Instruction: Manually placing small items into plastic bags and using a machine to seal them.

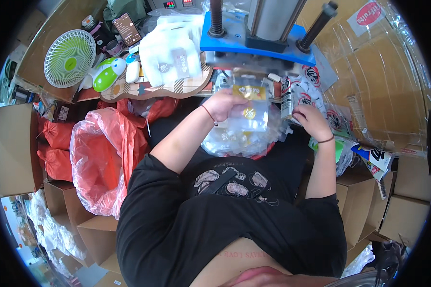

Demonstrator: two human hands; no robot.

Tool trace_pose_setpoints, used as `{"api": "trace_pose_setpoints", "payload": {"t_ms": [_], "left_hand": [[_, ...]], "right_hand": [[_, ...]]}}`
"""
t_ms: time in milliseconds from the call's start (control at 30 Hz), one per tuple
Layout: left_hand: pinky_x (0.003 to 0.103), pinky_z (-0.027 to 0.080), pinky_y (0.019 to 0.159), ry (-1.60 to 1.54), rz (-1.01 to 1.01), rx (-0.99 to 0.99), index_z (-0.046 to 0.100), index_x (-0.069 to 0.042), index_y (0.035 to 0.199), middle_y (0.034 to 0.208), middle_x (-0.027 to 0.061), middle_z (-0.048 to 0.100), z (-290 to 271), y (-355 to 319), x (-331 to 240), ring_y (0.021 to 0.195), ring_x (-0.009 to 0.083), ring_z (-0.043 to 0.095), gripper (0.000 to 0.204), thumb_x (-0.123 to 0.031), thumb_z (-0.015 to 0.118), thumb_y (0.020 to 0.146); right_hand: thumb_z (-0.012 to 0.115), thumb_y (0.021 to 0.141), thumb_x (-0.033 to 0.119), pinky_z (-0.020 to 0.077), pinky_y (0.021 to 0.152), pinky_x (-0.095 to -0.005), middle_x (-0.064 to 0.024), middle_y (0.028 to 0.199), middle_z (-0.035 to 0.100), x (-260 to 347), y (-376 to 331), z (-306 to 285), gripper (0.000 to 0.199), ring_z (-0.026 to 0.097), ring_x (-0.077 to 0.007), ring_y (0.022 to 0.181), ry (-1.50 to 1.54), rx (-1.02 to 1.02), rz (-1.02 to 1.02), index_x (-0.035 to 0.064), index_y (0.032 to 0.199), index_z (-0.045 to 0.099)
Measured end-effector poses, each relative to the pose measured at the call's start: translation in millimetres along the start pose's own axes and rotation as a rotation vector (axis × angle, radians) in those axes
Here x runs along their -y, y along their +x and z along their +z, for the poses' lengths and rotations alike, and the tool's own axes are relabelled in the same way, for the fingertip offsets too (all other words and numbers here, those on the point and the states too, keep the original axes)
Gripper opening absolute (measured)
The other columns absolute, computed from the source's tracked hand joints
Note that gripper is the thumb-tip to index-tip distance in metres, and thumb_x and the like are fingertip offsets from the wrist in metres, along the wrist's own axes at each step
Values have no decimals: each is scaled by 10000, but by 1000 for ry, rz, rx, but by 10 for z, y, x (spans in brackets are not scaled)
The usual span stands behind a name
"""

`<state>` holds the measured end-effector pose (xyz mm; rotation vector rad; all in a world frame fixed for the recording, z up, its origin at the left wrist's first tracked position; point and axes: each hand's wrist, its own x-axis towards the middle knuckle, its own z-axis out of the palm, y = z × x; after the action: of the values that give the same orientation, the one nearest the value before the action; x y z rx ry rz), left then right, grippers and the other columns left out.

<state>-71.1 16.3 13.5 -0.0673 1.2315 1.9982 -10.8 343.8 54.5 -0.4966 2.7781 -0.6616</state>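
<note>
My left hand is closed on a clear plastic pouch with gold printed bands, pinched at its left side and held up in front of the press. A heap of similar clear pouches lies below it, near my lap, in a container with a red rim. To the right, my right hand has its fingers curled against the lower end of a narrow black and white printed packet. White packets with black and red print are piled just beyond that hand.
A press with a blue plate and threaded posts stands at the far middle. Stacked white sheets, a phone and a green-white fan are at the far left. A red bag-lined bin stands left; cardboard walls the right.
</note>
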Motion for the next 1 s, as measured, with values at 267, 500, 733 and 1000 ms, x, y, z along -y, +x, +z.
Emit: {"api": "trace_pose_setpoints", "payload": {"t_ms": [267, 500, 733, 1000], "left_hand": [[488, 438, 972, 1803, 1004, -1240, 540, 11, 1259, 1232, 266, 564, -765, -464, -367, 1207, 354, 539, 529, -266, 746, 858], [360, 524, 849, 1343, 731, -812, 628, -17, 1212, 1028, 160, 695, -1116, -684, 37, 988, 259, 678, 339, -150, 692, 906], [243, 518, 744, 706, 514, -315, 685, 13, 1036, 865, 23, 707, -230, -737, 93, 813, 67, 642, 145, -94, 662, 940], [264, 539, 825, 281, 189, 108, 684, -9, 1109, 993, 41, 712, 237, -735, 295, 882, 98, 657, 178, -89, 639, 956]], "right_hand": [[618, 931, 135, 500, 801, -377, -156, 932, 656, 60, -178, -55, 215, 642, -279, 886, 322, -78, -52, 10, 1107, 605], [603, 945, 128, 490, 776, -332, -120, 872, 639, 554, -56, 147, 173, 629, -215, 872, 232, -490, -64, 25, 1083, 605], [573, 981, 144, 482, 755, -323, -71, 902, 643, 1266, 328, 128, 137, 591, -183, 828, 548, -400, -274, 11, 979, 605], [582, 973, 212, 500, 773, -357, -107, 939, 679, 1183, 429, -56, 206, 638, -246, 843, 274, -361, -374, 40, 1064, 649]]}}
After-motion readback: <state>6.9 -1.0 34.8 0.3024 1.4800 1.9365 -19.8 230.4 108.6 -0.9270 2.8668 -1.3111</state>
